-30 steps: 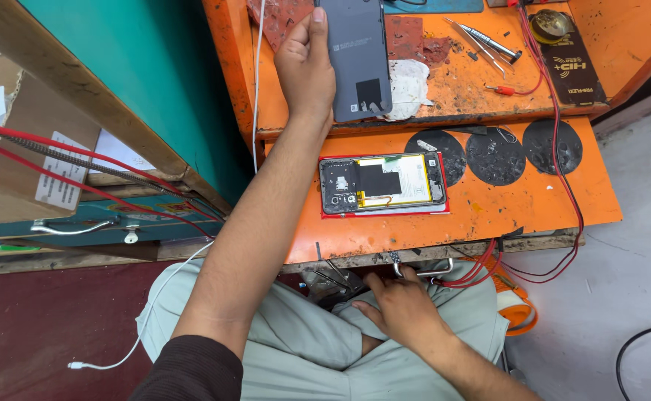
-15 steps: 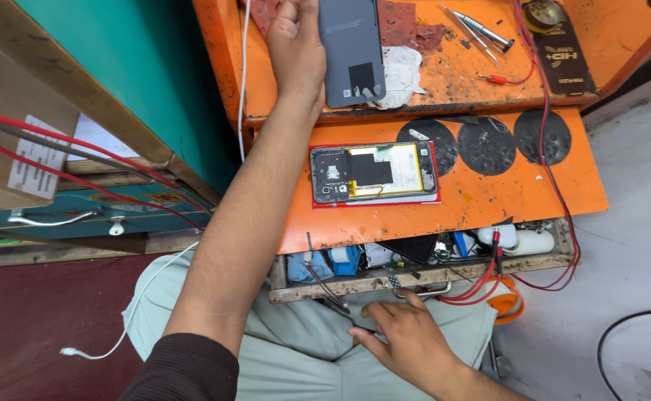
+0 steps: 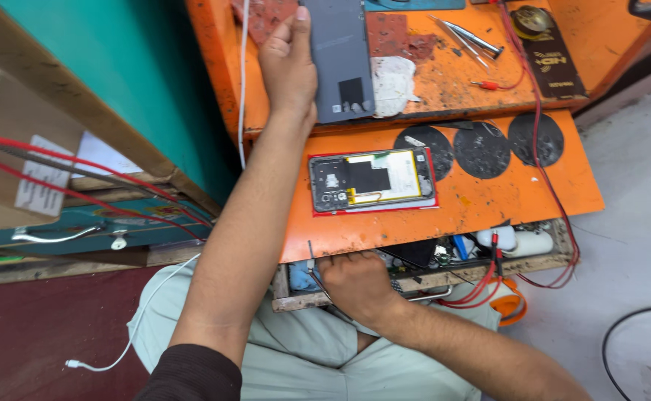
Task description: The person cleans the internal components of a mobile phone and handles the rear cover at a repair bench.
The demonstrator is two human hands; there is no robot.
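My left hand [image 3: 288, 70] grips the left edge of a grey phone back cover [image 3: 340, 59] lying on the upper orange workbench [image 3: 444, 82]. Below it, on the orange pull-out shelf [image 3: 489, 200], an opened phone [image 3: 372, 180] lies flat with its battery and circuit board showing. My right hand [image 3: 355, 284] reaches into the cluttered drawer [image 3: 444, 260] under that shelf, fingers curled among the parts; what it touches is hidden.
Tweezers [image 3: 467, 36] and a red probe lie on the bench top. Three dark round pads [image 3: 481, 148] sit on the shelf. Red wires [image 3: 541, 141] hang down the right side. A white cable [image 3: 140, 327] trails over my lap. A teal panel [image 3: 117, 82] stands at left.
The drawer under the orange shelf has come into view pulled out, and my right hand has moved left and deeper into it. My left hand stays on the grey cover.
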